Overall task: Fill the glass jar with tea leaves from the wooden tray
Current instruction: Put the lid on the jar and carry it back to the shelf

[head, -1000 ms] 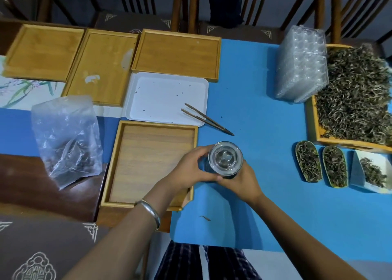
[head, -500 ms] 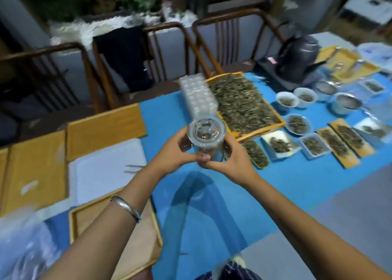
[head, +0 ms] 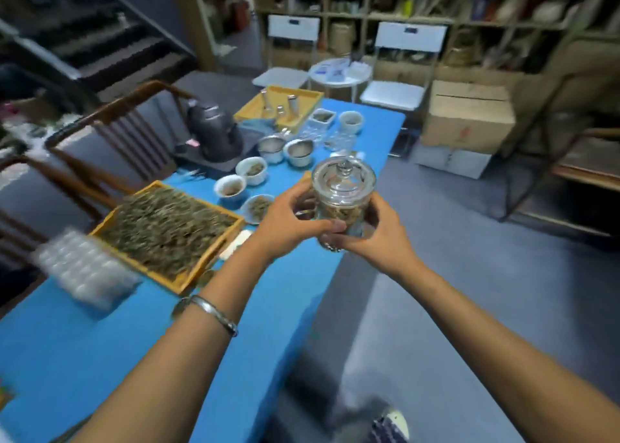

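The glass jar (head: 343,192), clear with a knobbed glass lid on top and tea leaves visible in its lower part, hangs in the air above the blue table's right edge. My left hand (head: 291,217) grips its left side and my right hand (head: 371,234) cups its right side and bottom. The wooden tray (head: 183,281) heaped with tea leaves (head: 164,224) lies on the table to the left of the jar, well apart from both hands.
The blue table (head: 84,348) carries a stack of clear plastic trays (head: 84,268), small white bowls of tea (head: 251,170), metal cups (head: 298,149), a dark kettle (head: 214,132) and a yellow tray with bottles (head: 278,105). Wooden chairs stand left; a cardboard box (head: 466,113) sits on the floor.
Both hands lifted the jar off the table and carried it up and to the right. My view swung right, from the empty trays to the far end of the table.
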A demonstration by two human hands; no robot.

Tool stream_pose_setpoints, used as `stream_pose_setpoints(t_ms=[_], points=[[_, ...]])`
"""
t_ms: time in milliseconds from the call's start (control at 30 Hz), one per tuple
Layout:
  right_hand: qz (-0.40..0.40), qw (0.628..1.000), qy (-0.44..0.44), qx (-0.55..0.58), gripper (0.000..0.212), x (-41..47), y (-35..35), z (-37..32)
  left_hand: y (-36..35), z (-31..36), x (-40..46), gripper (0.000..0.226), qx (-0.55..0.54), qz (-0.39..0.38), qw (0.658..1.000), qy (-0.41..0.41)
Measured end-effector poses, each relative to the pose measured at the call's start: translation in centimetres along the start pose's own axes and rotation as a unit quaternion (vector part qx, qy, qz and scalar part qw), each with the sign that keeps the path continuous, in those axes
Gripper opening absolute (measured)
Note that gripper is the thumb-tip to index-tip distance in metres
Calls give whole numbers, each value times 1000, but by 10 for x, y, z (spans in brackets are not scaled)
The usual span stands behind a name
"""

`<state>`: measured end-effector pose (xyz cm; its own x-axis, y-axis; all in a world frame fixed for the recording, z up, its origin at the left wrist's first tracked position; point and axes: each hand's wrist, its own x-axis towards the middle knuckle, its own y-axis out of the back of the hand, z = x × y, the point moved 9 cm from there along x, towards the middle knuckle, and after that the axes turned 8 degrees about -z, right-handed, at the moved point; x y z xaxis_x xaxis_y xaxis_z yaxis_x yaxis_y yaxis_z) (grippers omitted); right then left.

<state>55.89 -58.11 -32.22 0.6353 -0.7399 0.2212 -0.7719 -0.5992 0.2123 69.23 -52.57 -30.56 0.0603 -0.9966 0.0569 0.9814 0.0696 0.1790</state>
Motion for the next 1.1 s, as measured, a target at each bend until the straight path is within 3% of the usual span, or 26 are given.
stream_pose_setpoints(t_ms=[267,500,733,1100], points=[[108,991,-58,-46,63,-24,235,51,-200,19,163,51,-39,-143,989,-18],[182,978,-74,-70,63,-15,363,69,-295,40,274,58,-22,-233,972,-30],[210,971,-80,-85,71,60,450,111,-328,30,403,66,-30,-271,962,-33],[228,969,-47,-85,75,303,592,170,-301,41,694,53,-21,-281,958,-61]])
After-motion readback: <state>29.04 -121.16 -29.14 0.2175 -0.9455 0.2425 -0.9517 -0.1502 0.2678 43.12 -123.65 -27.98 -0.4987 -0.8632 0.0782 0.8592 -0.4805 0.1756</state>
